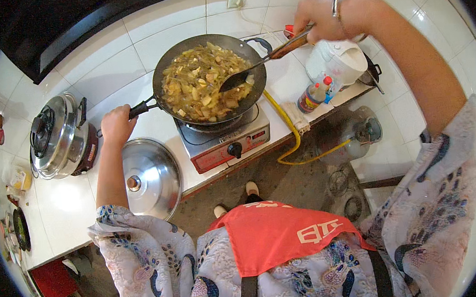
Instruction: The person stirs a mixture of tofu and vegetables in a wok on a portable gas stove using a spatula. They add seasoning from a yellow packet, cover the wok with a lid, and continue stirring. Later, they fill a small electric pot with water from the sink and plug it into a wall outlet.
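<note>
I've got 1 dark wok (pixel 260 84) sitting over the gas stove (pixel 210 159), chopped food (pixel 198 84) spread inside, 1 spatula (pixel 236 81) dipping in; my right hand (pixel 323 16) grips it, my left hand (pixel 118 125) clasps the wok's handle (pixel 143 108)!

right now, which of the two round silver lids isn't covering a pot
The domed silver lid with the brown knob, beside the silver gas stove; the black-handled silver lid covers a dark round pot.
</note>
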A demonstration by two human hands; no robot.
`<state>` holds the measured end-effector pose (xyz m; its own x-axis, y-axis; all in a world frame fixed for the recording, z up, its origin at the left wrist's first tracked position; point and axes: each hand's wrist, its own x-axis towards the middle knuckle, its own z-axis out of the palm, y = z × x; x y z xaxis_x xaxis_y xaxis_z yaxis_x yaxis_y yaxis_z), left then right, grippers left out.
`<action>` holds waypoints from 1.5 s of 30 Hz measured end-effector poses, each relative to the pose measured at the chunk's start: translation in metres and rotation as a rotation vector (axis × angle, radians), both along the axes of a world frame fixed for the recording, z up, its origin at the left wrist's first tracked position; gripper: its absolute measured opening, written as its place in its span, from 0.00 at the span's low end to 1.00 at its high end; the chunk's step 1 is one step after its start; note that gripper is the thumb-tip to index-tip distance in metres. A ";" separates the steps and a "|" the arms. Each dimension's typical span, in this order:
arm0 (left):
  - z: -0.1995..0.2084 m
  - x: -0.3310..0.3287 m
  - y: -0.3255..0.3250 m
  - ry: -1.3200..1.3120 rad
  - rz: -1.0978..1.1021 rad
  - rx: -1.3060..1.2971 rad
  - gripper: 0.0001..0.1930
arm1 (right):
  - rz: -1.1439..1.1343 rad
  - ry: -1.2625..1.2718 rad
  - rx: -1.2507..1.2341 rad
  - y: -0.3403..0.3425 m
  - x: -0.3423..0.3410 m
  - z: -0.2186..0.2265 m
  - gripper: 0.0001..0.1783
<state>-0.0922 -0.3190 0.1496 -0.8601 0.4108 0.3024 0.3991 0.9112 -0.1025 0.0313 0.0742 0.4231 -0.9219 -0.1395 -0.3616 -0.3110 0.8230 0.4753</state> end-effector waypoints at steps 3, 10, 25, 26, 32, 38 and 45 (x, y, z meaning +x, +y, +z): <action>-0.002 -0.001 -0.001 -0.030 0.033 -0.005 0.11 | -0.179 0.038 -0.066 -0.022 -0.011 0.016 0.09; 0.000 -0.005 0.007 0.019 -0.012 0.046 0.10 | -0.408 0.072 0.005 0.020 -0.076 0.012 0.11; 0.009 -0.004 0.012 -0.031 0.028 0.048 0.09 | 0.175 0.040 -0.314 0.073 -0.075 -0.078 0.19; 0.007 -0.002 0.010 -0.040 0.050 0.051 0.09 | 0.223 0.078 -0.247 0.060 -0.063 -0.071 0.17; 0.010 -0.003 0.012 -0.037 0.016 0.067 0.10 | 0.508 0.265 0.027 0.037 -0.001 -0.044 0.10; 0.013 0.001 0.012 -0.004 0.086 -0.038 0.10 | 0.110 0.284 0.116 0.039 -0.016 -0.008 0.10; 0.002 0.008 0.029 0.017 0.253 0.055 0.09 | -0.216 0.041 -0.200 0.089 -0.115 -0.045 0.15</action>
